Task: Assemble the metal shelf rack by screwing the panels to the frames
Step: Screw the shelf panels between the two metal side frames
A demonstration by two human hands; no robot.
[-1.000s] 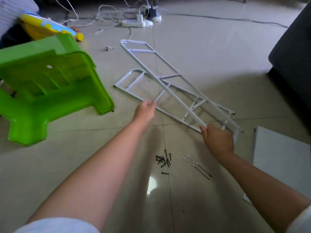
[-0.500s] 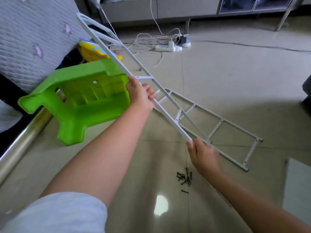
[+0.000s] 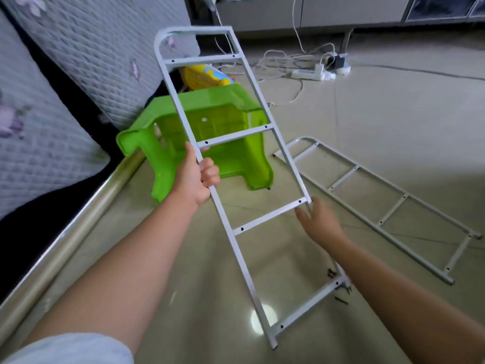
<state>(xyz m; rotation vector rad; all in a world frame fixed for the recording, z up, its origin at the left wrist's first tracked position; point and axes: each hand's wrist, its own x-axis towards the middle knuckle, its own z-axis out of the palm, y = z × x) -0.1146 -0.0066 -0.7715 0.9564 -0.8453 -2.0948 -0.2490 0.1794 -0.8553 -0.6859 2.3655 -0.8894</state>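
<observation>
The raised frame (image 3: 237, 179), tilted above the floor, looks light, stiff and smooth-painted, best gripped on its side rails: the left hand (image 3: 195, 177) grips the left rail while the right hand (image 3: 319, 222), fingers straight, touches the right.

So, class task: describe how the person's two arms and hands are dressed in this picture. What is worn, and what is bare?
Both forearms are bare, and so are the left hand and right hand: no gloves, watch, rings or bracelets show. A pale, whitish short sleeve covers the upper left arm at the bottom edge. The right arm leaves the picture with no sleeve showing.
</observation>
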